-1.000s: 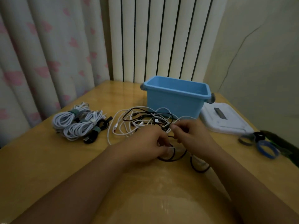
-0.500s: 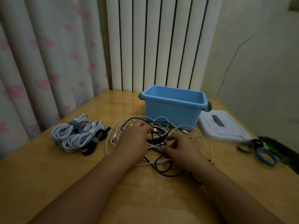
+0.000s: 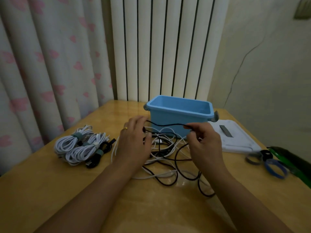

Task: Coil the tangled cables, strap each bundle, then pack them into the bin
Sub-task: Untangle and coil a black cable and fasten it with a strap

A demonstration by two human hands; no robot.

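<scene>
Pink-flowered curtains and a white ribbed radiator back a glossy wooden table [image 3: 42,190]. With the blue bin [image 3: 180,115] as landmark: far to its left lie the strapped cable bundles [image 3: 79,147], white and black. Just left of the bin, the left hand [image 3: 134,140] pinches a black cable [image 3: 165,125]; the cable stretches across the bin's front to the right hand [image 3: 204,143], fingers pinched on its end. Before the bin sprawls the tangled cables [image 3: 168,158]. Right of it lie a white lid [image 3: 235,140], then loose straps [image 3: 262,159].
</scene>
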